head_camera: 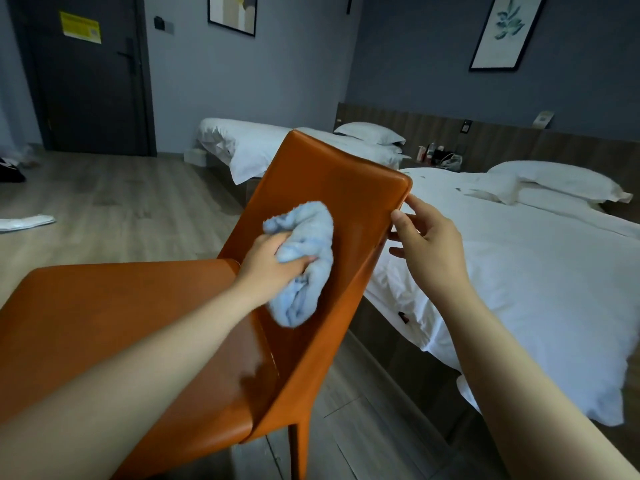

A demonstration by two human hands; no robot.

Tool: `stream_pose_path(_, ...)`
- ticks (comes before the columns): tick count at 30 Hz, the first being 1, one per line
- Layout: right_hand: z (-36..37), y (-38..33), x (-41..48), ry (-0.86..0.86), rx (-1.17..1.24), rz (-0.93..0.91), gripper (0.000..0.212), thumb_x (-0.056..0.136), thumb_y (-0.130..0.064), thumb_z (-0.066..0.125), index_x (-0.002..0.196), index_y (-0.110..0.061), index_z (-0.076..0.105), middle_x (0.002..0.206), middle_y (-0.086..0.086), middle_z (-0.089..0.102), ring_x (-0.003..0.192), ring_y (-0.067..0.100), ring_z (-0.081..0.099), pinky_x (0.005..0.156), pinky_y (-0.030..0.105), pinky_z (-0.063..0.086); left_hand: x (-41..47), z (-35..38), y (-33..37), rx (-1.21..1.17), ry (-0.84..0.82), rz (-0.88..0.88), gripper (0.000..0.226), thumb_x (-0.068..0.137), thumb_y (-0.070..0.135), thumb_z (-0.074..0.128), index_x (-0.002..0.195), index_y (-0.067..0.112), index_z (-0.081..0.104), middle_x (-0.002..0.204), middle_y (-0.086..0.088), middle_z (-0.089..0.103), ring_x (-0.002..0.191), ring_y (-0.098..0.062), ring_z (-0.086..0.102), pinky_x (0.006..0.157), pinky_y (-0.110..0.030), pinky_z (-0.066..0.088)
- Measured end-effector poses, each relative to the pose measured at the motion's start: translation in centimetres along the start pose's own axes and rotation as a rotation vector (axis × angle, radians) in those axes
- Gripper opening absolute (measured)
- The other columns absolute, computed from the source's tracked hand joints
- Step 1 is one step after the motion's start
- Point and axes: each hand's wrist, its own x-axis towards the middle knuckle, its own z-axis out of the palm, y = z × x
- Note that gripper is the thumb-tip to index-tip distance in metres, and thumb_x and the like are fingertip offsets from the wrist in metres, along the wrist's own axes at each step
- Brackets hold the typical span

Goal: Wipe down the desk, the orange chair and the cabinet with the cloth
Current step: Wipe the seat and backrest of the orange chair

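The orange chair fills the middle of the head view, its seat to the lower left and its backrest rising toward the upper right. My left hand grips a bunched light blue cloth and presses it against the inner face of the backrest. My right hand holds the right edge of the backrest near its top corner, thumb on the front and fingers behind. The desk and the cabinet are out of view.
A white bed stands right behind the chair on the right. A second white bed is farther back. A nightstand with small items sits between them. Wooden floor spreads left, with a white item lying on it and a dark door beyond.
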Motion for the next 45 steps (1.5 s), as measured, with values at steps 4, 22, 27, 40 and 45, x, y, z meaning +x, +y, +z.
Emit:
stream_pose_path(4,-0.7,0.2,-1.1,0.032,0.012,0.03,0.041,0.1,-0.028,0.05,0.141,-0.025,0.048,0.112,-0.005,0.066,0.087,0.007,0.068,0.072,0.023,0.058,1.9,-2.4,4.7,-0.082,0.018,0.109,0.018,0.095,0.031,0.052,0.098,0.016,0.062,0.095,-0.005,0.065,0.09,-0.022,0.062,0.075,-0.03,0.048)
stream_pose_path(22,-3.2,0.6,-3.0,0.106,0.104,0.071,0.038,0.097,-0.021,0.052,0.135,-0.023,0.054,0.1,-0.014,0.067,0.078,0.008,0.07,0.073,0.029,0.059,4.7,-0.7,11.3,-0.041,-0.024,0.2,0.054,0.082,0.059,0.06,0.127,0.028,0.054,0.133,-0.002,0.043,0.113,-0.018,0.05,0.096,-0.033,0.046)
stream_pose_path(27,-4.1,0.3,-2.7,0.135,0.121,0.047,0.037,0.097,-0.022,0.052,0.133,-0.026,0.055,0.105,-0.011,0.066,0.079,0.005,0.069,0.079,0.035,0.059,4.1,-0.5,10.8,-0.038,-0.031,0.208,0.054,0.083,0.059,0.059,0.127,0.029,0.053,0.133,-0.001,0.043,0.115,-0.016,0.049,0.091,-0.028,0.043)
stream_pose_path(40,-3.0,-1.8,1.6,-0.069,-0.122,-0.402,0.042,0.099,-0.025,0.053,0.141,-0.028,0.049,0.151,-0.007,0.04,0.137,0.001,0.032,0.111,0.033,0.037,1.4,-0.7,9.1,-0.157,-0.085,0.158,0.043,0.086,0.048,0.061,0.125,0.034,0.053,0.132,-0.001,0.04,0.105,-0.014,0.049,0.085,-0.026,0.039)
stream_pose_path(45,-2.4,-0.3,2.8,-0.137,-0.288,-0.474,0.032,0.098,-0.028,0.053,0.128,-0.022,0.063,0.143,-0.002,0.051,0.14,0.016,0.035,0.112,0.043,0.035,1.1,-0.6,8.3,-0.17,-0.126,0.154,0.055,0.082,0.047,0.067,0.131,0.034,0.048,0.134,0.003,0.038,0.114,-0.013,0.047,0.092,-0.027,0.04)
